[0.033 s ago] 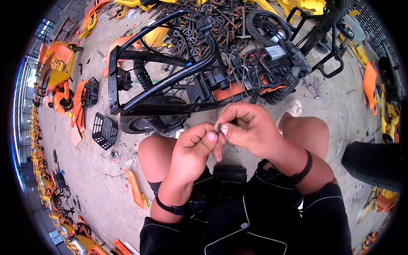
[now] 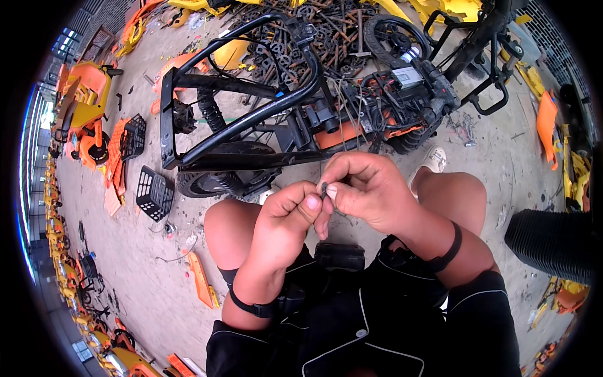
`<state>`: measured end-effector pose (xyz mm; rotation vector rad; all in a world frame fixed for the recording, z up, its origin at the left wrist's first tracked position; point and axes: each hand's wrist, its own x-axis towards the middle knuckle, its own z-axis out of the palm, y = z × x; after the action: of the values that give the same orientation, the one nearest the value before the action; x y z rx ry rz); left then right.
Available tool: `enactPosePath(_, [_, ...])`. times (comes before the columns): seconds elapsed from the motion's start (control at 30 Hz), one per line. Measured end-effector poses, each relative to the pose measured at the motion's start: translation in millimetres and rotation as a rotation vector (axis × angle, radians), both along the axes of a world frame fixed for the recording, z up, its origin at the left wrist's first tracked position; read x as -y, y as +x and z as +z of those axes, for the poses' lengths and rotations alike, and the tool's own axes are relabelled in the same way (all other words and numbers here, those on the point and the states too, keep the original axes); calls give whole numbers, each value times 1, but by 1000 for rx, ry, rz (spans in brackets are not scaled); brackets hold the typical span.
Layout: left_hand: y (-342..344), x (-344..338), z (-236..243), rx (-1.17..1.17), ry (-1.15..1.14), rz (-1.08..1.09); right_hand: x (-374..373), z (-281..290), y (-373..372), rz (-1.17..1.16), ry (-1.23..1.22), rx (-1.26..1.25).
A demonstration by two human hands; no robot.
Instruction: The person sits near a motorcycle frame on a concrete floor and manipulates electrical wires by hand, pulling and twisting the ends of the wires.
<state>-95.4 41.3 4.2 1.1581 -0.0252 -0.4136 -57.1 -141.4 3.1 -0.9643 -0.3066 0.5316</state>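
Note:
Both hands meet in front of my knees, fingers closed on a small dark piece, which looks like a short threaded bit of hardware. It is too small and too covered by fingertips to name. My left hand pinches it from the left between thumb and bent fingers. From the right, my right hand grips its upper part with thumb and forefinger. Just beyond the hands lies a stripped electric scooter frame of black tube, with a rear wheel and a bundle of exposed wiring.
Behind the frame a heap of rusty metal parts covers the floor, with a loose wheel beside it. To the left lie a black plastic basket and orange panels. A black ribbed object stands at the right.

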Motion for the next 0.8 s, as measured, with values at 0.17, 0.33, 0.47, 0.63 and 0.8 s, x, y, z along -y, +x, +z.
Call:
enactPosePath(0.17, [0,-2,-1,-102,-134,-44,0,0,1,26,-16,10])
enactPosePath(0.33, [1,-5,-2,-152,-320,-143,0,-4,3,53,-25,29])
enactPosePath(0.47, [1,-6,-7,-169,-400,-187,0,-5,4,102,20,17])
enactPosePath(0.63, [0,-10,-7,-170,-429,-237,-3,1,1,97,16,43])
enactPosePath(0.8, [-1,-12,-6,-182,-371,-223,-3,0,4,94,-36,132])
